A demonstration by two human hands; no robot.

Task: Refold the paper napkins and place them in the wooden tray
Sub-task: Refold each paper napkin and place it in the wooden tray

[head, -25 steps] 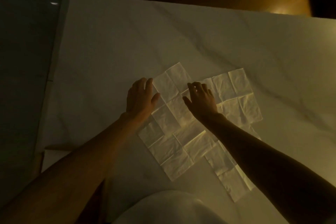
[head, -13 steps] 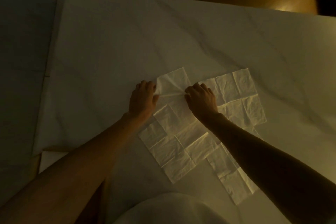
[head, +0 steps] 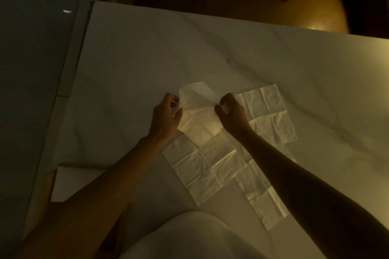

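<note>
On my feed both hands work over the near middle of the white marble table (head: pixel 189 48), in dim, warm light. The left hand (head: pixel 166 120) pinches the far left corner of a paper napkin (head: pixel 202 153) between thumb and fingertips, the fingers curled in. The right hand (head: pixel 230 114) pinches the far right corner of the same napkin between thumb and forefinger, its other fingers curled beneath. Between the two pinches, the napkin's far end is lifted off the table and bows up loosely. The rest of it lies flat and unfolded, a long creased strip running diagonally back toward the person's white garment (head: pixel 200 235). More unfolded napkins (head: pixel 271 115) lie flat just right of the right hand and under the right forearm, their edges meeting or overlapping the held one. A pale flat shape (head: pixel 69 183) sits at the table's near left corner; I cannot tell what it is. Amber cushions (head: pixel 315 12) show beyond the far edge.
</note>
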